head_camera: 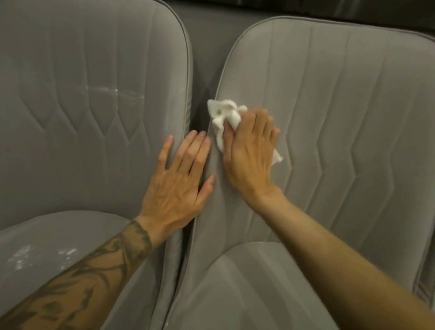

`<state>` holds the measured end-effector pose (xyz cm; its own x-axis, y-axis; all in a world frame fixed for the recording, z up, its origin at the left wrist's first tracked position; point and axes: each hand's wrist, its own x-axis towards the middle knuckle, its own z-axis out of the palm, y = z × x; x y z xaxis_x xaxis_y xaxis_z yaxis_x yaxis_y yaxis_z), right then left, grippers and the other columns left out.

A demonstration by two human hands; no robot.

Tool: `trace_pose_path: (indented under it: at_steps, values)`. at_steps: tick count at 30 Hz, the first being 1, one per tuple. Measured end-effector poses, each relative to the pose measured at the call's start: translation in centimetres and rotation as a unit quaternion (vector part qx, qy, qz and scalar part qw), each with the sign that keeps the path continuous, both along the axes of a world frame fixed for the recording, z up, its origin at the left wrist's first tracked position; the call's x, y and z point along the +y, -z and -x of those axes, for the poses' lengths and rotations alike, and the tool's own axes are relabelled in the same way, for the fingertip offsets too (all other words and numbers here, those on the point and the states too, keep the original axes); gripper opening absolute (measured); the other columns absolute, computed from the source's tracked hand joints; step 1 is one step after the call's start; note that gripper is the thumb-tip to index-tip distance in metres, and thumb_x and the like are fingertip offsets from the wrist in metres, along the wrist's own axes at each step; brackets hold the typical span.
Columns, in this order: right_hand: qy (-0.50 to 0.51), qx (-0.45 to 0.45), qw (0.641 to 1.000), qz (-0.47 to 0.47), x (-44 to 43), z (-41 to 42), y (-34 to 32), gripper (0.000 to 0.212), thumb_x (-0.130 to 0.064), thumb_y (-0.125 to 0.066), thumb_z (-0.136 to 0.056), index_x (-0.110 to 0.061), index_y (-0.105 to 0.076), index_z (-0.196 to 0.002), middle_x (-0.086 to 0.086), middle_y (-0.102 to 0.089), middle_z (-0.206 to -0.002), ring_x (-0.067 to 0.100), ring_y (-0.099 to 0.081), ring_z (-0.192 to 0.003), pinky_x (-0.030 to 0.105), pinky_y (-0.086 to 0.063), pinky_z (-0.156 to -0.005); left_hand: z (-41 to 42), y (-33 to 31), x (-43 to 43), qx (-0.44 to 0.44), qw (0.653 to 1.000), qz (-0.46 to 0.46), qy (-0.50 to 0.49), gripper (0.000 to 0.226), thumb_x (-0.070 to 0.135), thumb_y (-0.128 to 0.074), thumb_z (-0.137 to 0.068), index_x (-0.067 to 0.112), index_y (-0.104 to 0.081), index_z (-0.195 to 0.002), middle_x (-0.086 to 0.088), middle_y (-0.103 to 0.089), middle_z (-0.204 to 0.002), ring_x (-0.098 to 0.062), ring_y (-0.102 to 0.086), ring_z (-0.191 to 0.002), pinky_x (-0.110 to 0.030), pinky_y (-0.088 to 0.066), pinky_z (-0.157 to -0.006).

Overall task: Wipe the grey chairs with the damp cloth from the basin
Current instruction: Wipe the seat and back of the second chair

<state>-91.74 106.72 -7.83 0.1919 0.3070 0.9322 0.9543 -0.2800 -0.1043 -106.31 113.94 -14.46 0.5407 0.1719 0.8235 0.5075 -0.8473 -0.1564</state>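
**A:** Starting at our right fingers (262,121): they're bent down over the white cloth (222,113) with the thumb tucked into the bunched part. So our right hand (248,154) has it gripped and pushed flat against the fabric.

**B:** Yep. The cloth's on the backrest of the right chair (356,110), right at its left edge, about halfway up. One crumpled end sticks out past our fingertips toward the gap between the chairs, and a little corner pokes out on the pinky side.

**A:** And the left fingers (186,149)? We've got those straight and spread, holding nothing.

**B:** Agreed, our left hand (179,182) is just lying flat, palm down. It's on the right edge of the left chair (75,77), on the backrest. The thumb reaches over the gap and touches the right chair's edge. Our two hands are just beside each other but not touching.

**A:** Further out, both forearms come up from the bottom of the view, and the left one has a dark tattoo (87,284).

**B:** The two grey chairs sit side by side, nearly touching. The left one has whitish streaks (113,93) across the backrest stitching, and white flecks (40,255) on its seat. We can't tell what the marks are.
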Motion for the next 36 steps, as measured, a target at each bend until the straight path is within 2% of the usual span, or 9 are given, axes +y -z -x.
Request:
trace_pose_path:
  at_steps: [4,7,11,17,19,23,26,31,36]
  values:
    - [-0.081,0.005,0.994,0.072,-3.4,2.2,6.4,0.021,-0.029,-0.039,-0.106,-0.012,-0.051,-0.109,0.007,-0.048,-0.103,0.023,-0.044,-0.089,0.042,-0.039,-0.079,1.7,2.0,-0.6,0.030,0.999,0.007,0.017,0.065,0.041,-0.035,-0.109,0.004,-0.030,-0.162,-0.013,-0.028,-0.170,-0.024,-0.017,-0.162,-0.054,-0.008,-0.131]
    - [-0.055,-0.042,0.993,0.093,-3.3,0.8,5.0,0.022,-0.031,-0.040,-0.105,-0.012,-0.050,-0.109,0.009,-0.050,-0.101,0.025,-0.045,-0.087,0.041,-0.036,-0.077,3.3,4.2,-1.4,0.060,0.998,0.002,0.020,0.068,0.042,-0.039,-0.109,0.004,-0.026,-0.163,-0.012,-0.025,-0.172,-0.025,-0.017,-0.162,-0.056,-0.010,-0.131]
    - [-0.007,0.009,0.999,0.038,-1.2,0.1,1.9,0.020,-0.031,-0.043,-0.104,-0.013,-0.049,-0.111,0.008,-0.047,-0.103,0.023,-0.041,-0.089,0.038,-0.033,-0.077,4.2,5.5,-2.0,0.078,0.997,0.001,0.010,0.072,0.043,-0.043,-0.106,0.005,-0.024,-0.165,-0.011,-0.025,-0.172,-0.024,-0.015,-0.162,-0.054,-0.009,-0.131]
    - [-0.099,0.006,0.987,0.130,-5.8,4.2,12.3,0.020,-0.027,-0.046,-0.102,-0.011,-0.056,-0.108,0.008,-0.050,-0.105,0.026,-0.047,-0.088,0.045,-0.041,-0.076,5.2,5.9,-2.6,0.109,0.993,0.034,0.016,0.065,0.034,-0.045,-0.105,0.004,-0.033,-0.161,-0.013,-0.032,-0.169,-0.026,-0.019,-0.161,-0.057,-0.016,-0.129]
    - [-0.094,-0.009,0.986,0.134,-5.4,3.3,11.1,0.020,-0.029,-0.045,-0.101,-0.012,-0.050,-0.110,0.008,-0.048,-0.105,0.027,-0.046,-0.087,0.042,-0.038,-0.076,6.0,6.2,-3.3,0.123,0.991,0.053,0.024,0.064,0.033,-0.046,-0.105,0.004,-0.033,-0.161,-0.012,-0.032,-0.169,-0.025,-0.019,-0.161,-0.056,-0.018,-0.129]
    - [-0.034,0.026,0.997,0.057,-1.1,2.0,3.8,0.022,-0.034,-0.043,-0.104,-0.012,-0.047,-0.110,0.009,-0.047,-0.101,0.025,-0.041,-0.088,0.040,-0.032,-0.077,7.1,6.1,-4.3,0.144,0.987,0.070,0.026,0.066,0.033,-0.047,-0.106,0.006,-0.029,-0.163,-0.009,-0.029,-0.171,-0.023,-0.018,-0.161,-0.053,-0.019,-0.129]
    - [-0.037,0.059,0.997,0.028,-0.9,3.3,4.8,0.028,-0.037,-0.037,-0.105,-0.012,-0.049,-0.110,0.010,-0.049,-0.105,0.027,-0.044,-0.092,0.041,-0.033,-0.079,7.7,5.8,-4.3,0.152,0.986,0.064,0.035,0.062,0.031,-0.046,-0.107,0.007,-0.031,-0.163,-0.010,-0.032,-0.169,-0.022,-0.019,-0.161,-0.052,-0.020,-0.129]
    - [-0.045,0.081,0.982,0.165,-6.5,9.0,13.7,0.019,-0.028,-0.043,-0.104,-0.011,-0.051,-0.109,0.008,-0.049,-0.102,0.028,-0.047,-0.088,0.045,-0.040,-0.077,9.8,6.5,-4.4,0.200,0.972,0.082,0.086,0.050,0.028,-0.045,-0.108,0.007,-0.048,-0.153,-0.011,-0.048,-0.159,-0.027,-0.033,-0.156,-0.053,-0.022,-0.128]
    - [-0.040,0.121,0.948,0.291,-9.5,13.1,16.0,0.017,-0.030,-0.042,-0.104,-0.016,-0.050,-0.101,0.005,-0.048,-0.100,0.026,-0.047,-0.087,0.047,-0.042,-0.079,14.8,8.3,-4.8,0.261,0.949,0.089,0.151,0.040,0.029,-0.042,-0.110,0.017,-0.058,-0.144,-0.005,-0.051,-0.157,-0.022,-0.033,-0.156,-0.050,-0.022,-0.129]
